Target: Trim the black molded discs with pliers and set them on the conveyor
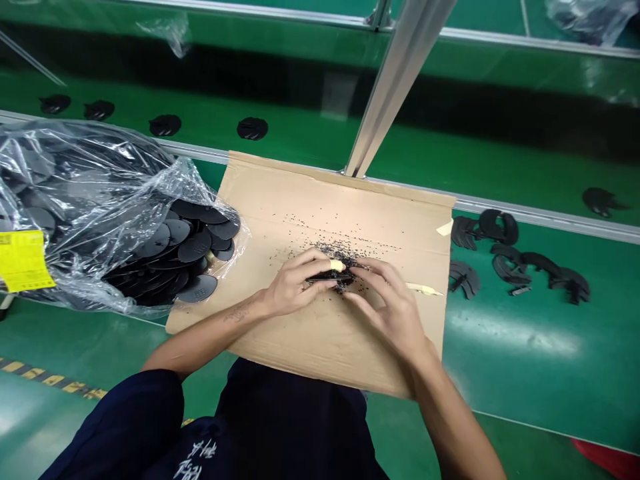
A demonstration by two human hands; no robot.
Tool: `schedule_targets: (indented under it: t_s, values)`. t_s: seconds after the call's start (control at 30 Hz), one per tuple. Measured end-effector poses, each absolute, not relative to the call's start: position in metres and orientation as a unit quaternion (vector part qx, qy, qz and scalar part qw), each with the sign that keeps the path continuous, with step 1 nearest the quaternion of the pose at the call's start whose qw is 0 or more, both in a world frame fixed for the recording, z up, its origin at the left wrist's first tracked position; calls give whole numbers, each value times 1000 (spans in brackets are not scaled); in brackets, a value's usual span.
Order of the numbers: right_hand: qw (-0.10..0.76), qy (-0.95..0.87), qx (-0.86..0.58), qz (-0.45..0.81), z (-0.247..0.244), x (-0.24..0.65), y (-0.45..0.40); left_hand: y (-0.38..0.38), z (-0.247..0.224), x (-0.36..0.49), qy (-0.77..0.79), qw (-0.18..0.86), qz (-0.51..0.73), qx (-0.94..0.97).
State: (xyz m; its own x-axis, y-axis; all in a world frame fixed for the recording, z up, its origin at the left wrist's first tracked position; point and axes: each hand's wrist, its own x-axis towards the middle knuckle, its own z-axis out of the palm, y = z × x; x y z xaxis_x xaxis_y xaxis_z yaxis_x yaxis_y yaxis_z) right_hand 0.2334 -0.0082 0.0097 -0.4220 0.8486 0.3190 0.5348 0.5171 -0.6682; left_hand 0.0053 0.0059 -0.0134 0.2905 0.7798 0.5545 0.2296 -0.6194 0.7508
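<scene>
My left hand [295, 283] is closed on a flat black plastic piece [326, 275], fingers above and thumb below. Pale yellow tape [337, 265] wraps one of its fingertips. My right hand [387, 300] is at the right side of that piece, thumb and fingers apart; whether a fingertip touches it I cannot tell. Under and around both hands, many tiny black bits [340, 252] lie heaped and scattered on a cardboard sheet [310, 347]. A slim yellowish pointed tool [425, 289] rests on the cardboard beside my right hand.
At the left, a clear plastic bag [105, 193] spills black discs [195, 245] onto the cardboard; it bears a yellow label [25, 260]. Curved black parts [540, 263] lie on the green table [520, 373] at right. A metal post [390, 87] rises behind the cardboard.
</scene>
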Motion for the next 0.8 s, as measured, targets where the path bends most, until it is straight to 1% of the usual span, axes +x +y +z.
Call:
schedule_targets:
  t_s: [0.1,0.2,0.3,0.4,0.5,0.57,0.67,0.73,0.8]
  values:
    - [215,-836,-487,131,16,271,-21,7,-15,6,345,287,500,741]
    - [120,-826,-544,81,10,301,-38,6,-16,6,377,330,489,714]
    - [92,-815,-568,67,0,313,-47,6,-17,5,421,418,477,648]
    - [109,-799,-587,78,0,313,-46,9,-18,4,432,512,479,567]
    - [157,-765,-608,143,10,308,-38,14,-17,2,424,563,487,516]
    - [216,-742,-591,229,17,301,-30,16,-17,1,422,572,485,508]
    - [308,-711,-525,352,21,280,-14,17,-19,0,415,564,484,525]
    - [344,-698,-484,401,18,263,-1,17,-21,0,407,550,485,545]
    - [357,-693,-460,425,13,247,11,17,-23,0,406,535,485,560]
